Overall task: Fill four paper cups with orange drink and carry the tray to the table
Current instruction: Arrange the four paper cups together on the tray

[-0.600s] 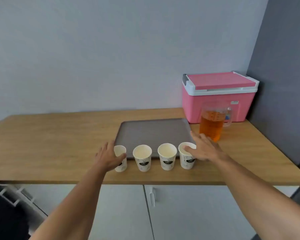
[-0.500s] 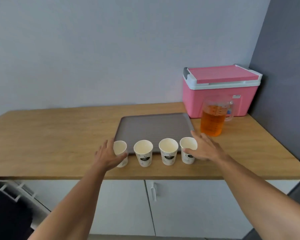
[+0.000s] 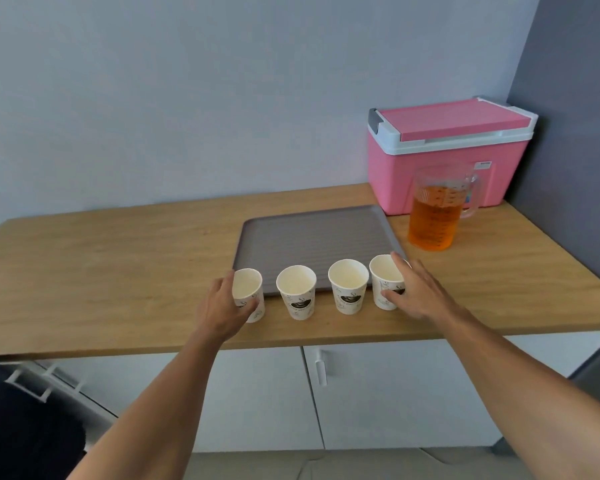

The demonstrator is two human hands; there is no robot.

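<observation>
Several empty white paper cups stand in a row on the wooden counter (image 3: 101, 271), just in front of a grey ribbed tray (image 3: 312, 233) that holds nothing. My left hand (image 3: 222, 306) curls around the leftmost cup (image 3: 248, 284), thumb at its front. My right hand (image 3: 416, 292) wraps the right side of the rightmost cup (image 3: 383, 271), thumb low on its front. The two middle cups (image 3: 297, 292) (image 3: 348, 287) stand untouched. A clear measuring pitcher (image 3: 433, 216), about half full of orange drink, stands right of the tray.
A pink cooler box (image 3: 440, 157) with a closed lid sits behind the pitcher in the back right corner, against a dark side wall. White cabinet doors with a handle (image 3: 321, 367) lie below the counter edge. A dark object fills the lower left.
Both hands stay on the outer cups; my left fingers have closed a little more around its cup. The view has tilted slightly, so the counter sits lower in the frame.
</observation>
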